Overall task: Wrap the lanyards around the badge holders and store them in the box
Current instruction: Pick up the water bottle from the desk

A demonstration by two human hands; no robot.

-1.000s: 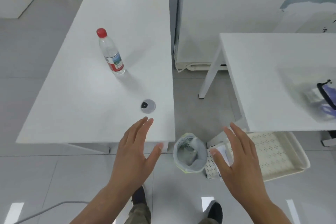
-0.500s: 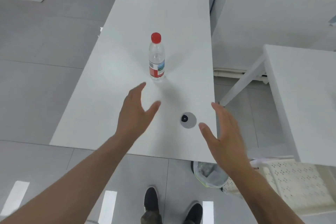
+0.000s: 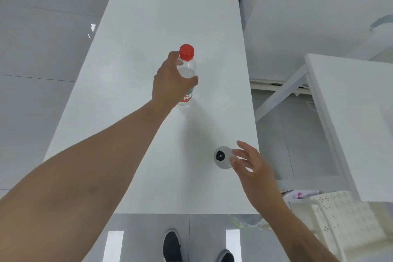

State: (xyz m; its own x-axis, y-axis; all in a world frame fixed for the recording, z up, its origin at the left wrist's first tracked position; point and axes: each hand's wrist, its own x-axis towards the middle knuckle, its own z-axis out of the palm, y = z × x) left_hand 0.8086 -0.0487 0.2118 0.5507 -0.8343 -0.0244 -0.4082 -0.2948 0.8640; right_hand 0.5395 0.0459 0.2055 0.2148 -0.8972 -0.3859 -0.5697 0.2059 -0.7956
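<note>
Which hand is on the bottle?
The left hand, wrapped around the red-capped bottle. The right hand hangs open beside the grey disc.

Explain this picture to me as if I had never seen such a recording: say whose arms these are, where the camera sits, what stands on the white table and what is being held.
No machine is at work here: these are a person's two bare arms. The single picture comes from a wide-angle camera worn on the person's head, looking forward and down, which is why the shoes show at the bottom edge.

On the long white table stands a clear water bottle with a red cap. The left hand is wrapped around the bottle's body, so the grip is on the bottle. Near the table's right edge sits a round grey disc with a dark centre. The right hand hovers beside it with fingers spread, holding nothing.

A second white table stands to the right, with a perforated white tray low beside it. No lanyards, badge holders or box can be made out.
</note>
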